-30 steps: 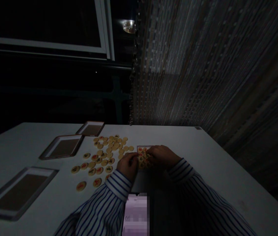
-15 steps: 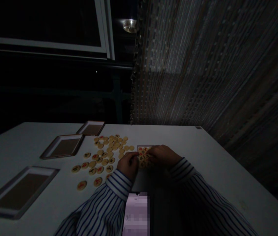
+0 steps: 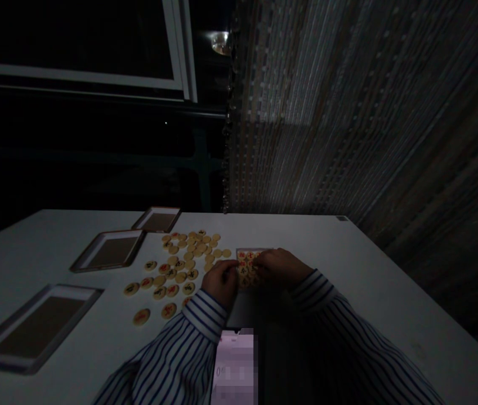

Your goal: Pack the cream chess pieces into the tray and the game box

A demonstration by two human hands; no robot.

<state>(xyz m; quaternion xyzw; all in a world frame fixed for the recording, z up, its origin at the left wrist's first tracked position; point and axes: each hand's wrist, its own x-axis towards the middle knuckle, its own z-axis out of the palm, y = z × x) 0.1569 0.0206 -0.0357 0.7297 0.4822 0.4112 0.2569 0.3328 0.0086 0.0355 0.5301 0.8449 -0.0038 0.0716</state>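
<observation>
Work tray: Sat on the white table between the left hand and the right hand, just right of the loose pieces.

Left hand: Curled in at the left edge of the work tray, thumb and finger close together. Honestly couldn't tell whether gripping the rim, a piece or nothing at all; way too dark.

Right hand: Bent down over the right part of the same tray, knuckles up, covering some of the contents. Couldn't see the fingertips, so couldn't tell if pinching anything.

Pieces in the tray: Lay face up in close rows, red marks on the far rows, dark marks nearer. Looked pretty neat. Couldn't count past the right hand.

Loose pieces: Lay scattered left of the hands, mostly blank side up at the far end, plenty of red and black marks showing nearer. Easily outnumbered the visible ones in the tray.

Progress: Seemed partway at best, just judging by eye. Done: a few tidy rows in the work tray. Left: a whole spread of loose pieces out on the table.

Other trays: Lay along the left, brown bottoms in view: near tray, middle tray, far tray.
</observation>
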